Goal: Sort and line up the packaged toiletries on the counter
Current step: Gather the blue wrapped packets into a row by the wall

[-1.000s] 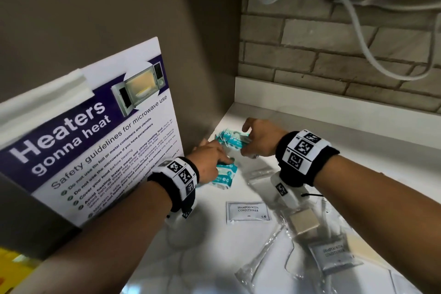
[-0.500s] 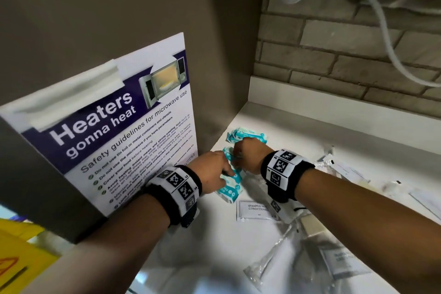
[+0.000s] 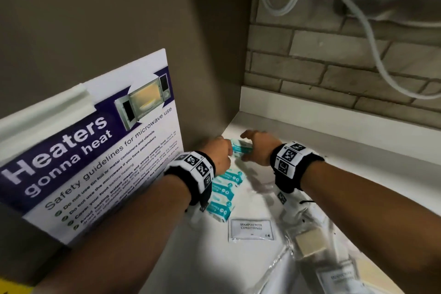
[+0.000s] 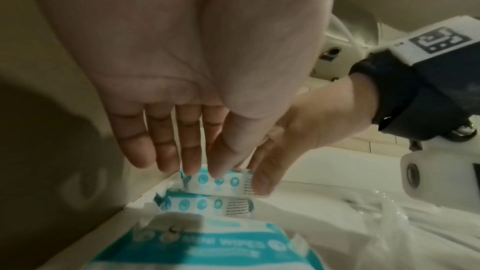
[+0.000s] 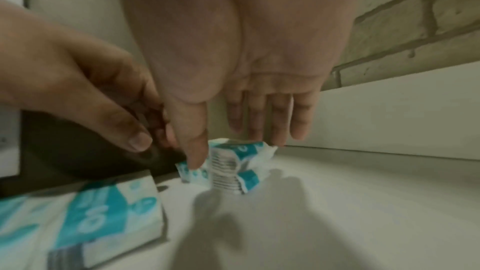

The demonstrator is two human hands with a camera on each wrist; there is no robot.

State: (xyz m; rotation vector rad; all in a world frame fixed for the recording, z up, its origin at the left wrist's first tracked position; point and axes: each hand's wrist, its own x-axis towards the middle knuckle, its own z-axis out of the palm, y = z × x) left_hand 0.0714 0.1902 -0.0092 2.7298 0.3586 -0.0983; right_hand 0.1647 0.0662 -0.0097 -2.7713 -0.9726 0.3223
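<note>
A teal-and-white wipes packet point(image 3: 241, 147) point(image 4: 226, 184) point(image 5: 233, 163) lies at the far left corner of the white counter point(image 3: 334, 150). My left hand point(image 3: 220, 153) point(image 4: 205, 171) pinches its left end between thumb and fingers. My right hand point(image 3: 255, 148) point(image 5: 228, 151) holds its right end, thumb in front and fingers behind. A second wipes packet point(image 4: 205, 204) lies just in front of it. More wipes packets point(image 3: 224, 188) run in a row toward me along the left wall, partly hidden by my left wrist.
A white shampoo sachet point(image 3: 251, 228) lies in front of the row. Clear plastic packets, one with a beige soap bar point(image 3: 310, 243), are heaped under my right forearm. A microwave safety poster point(image 3: 95, 150) leans on the left wall. Brick wall and hanging cable point(image 3: 372, 38) stand behind.
Both hands have moved away from the nearer packets to the farthest packet in the corner, and the nearer packets now lie uncovered in a row.
</note>
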